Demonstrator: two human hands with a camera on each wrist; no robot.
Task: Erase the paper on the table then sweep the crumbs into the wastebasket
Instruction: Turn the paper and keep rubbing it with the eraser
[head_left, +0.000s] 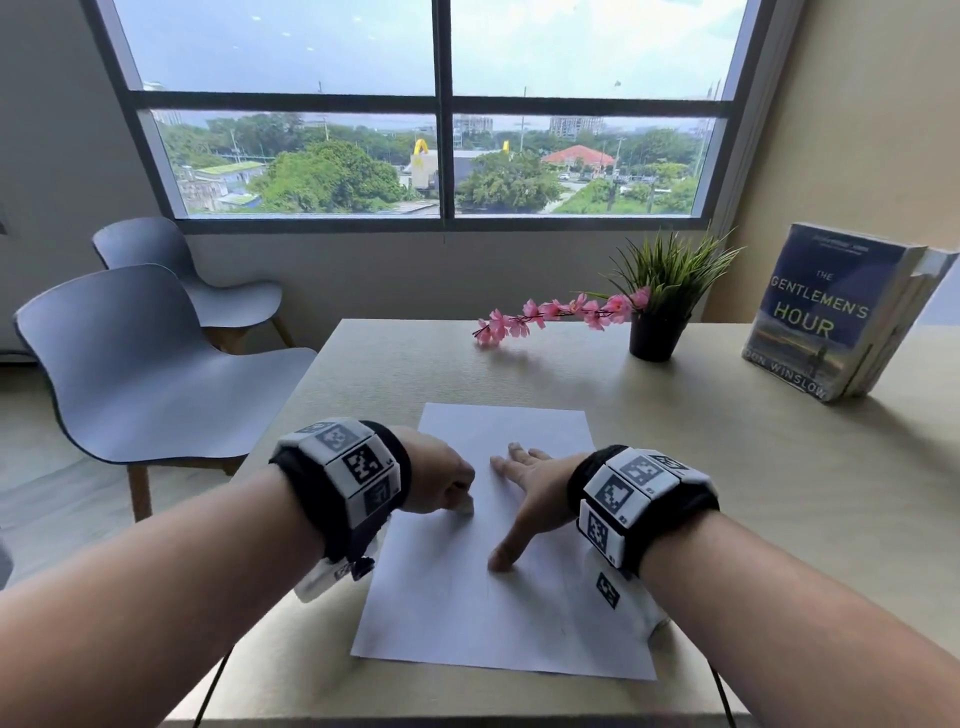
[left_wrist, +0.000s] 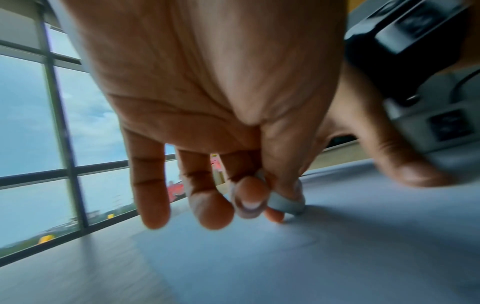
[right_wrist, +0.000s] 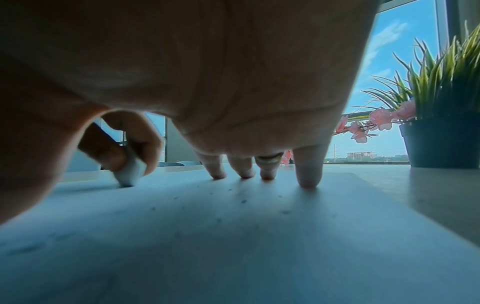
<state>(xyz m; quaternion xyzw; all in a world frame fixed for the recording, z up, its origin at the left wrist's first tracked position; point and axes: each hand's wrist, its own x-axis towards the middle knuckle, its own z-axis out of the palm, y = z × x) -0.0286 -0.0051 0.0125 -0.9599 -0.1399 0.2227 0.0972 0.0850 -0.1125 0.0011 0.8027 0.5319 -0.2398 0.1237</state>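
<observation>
While the beige tabletop (head_left: 675, 467) carries everything here, the sheet of white paper (head_left: 467, 597) lies flat near its front edge, in front of the person, and takes up the middle of the work area. Farther back and well apart from the sheet stand a potted grass plant (head_left: 660, 306) with a sprig of pink blossoms (head_left: 545, 314), and at the right a leaning stack of books (head_left: 841, 312). The right hand (head_left: 530, 488) lies spread on the paper, its straight fingertips (right_wrist: 307, 181) pressing the sheet down and holding nothing. The left hand (head_left: 441, 478) has its grip closed on a small white eraser (left_wrist: 284, 203), pinched between thumb and fingers with its lower end touching the paper near the left edge. Small dark eraser crumbs (right_wrist: 244, 201) are scattered over the sheet close to the right hand. No wastebasket shows in any view. The likely trouble is a creased or torn sheet: the eraser works near an edge, away from the pinning hand, so a hard stroke could buckle the paper. A careless sweep could also scatter crumbs onto the floor instead.
</observation>
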